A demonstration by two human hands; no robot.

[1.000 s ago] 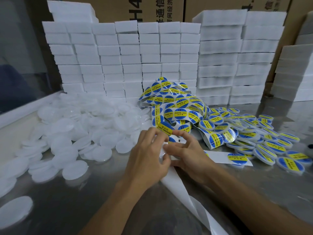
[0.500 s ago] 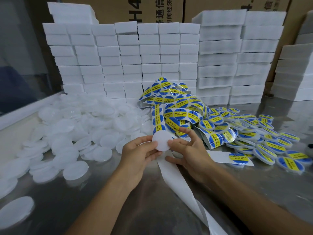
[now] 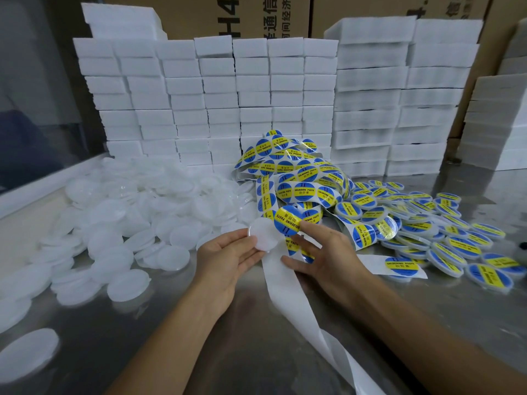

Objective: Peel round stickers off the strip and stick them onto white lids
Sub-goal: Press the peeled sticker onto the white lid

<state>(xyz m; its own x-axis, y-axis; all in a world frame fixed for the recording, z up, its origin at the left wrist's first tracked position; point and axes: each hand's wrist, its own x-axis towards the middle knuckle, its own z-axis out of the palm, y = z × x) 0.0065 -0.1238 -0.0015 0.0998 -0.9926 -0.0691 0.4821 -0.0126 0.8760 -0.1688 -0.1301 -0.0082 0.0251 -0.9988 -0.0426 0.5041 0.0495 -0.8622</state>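
1. Across the back of the scene we see stacked white foam blocks [image 3: 216, 89] in tall columns, with brown cartons [image 3: 285, 15] behind them.
2. Below these lies the metal surface [image 3: 256, 352], which carries everything else.
3. To the left we note a broad heap of unlabelled white lids [image 3: 137, 215]; to the right, a smaller spread of finished lids [image 3: 433, 226] that already bear blue-and-yellow labels.
4. Between the two heaps sits the tangled sticker strip [image 3: 296, 178]. Its bare white backing [image 3: 288, 283] trails from under our hands toward the near edge.
5. Our left hand [image 3: 228, 258] pinches one white lid [image 3: 263, 233] by its left rim, raised clear of the surface.
6. Our right hand [image 3: 325, 252] grips a peeled round sticker [image 3: 288, 220] at its lower right edge between thumb and forefinger. The remaining fingers rest on the strip.
7. The sticker overlaps the lid's upper right part; we cannot tell whether it touches yet.
8. We judge the step in hand to be placement: the sticker is off the strip but not yet pressed down.
9. The next move calls for centring the sticker on the lid's face, then smoothing it flat without creases.
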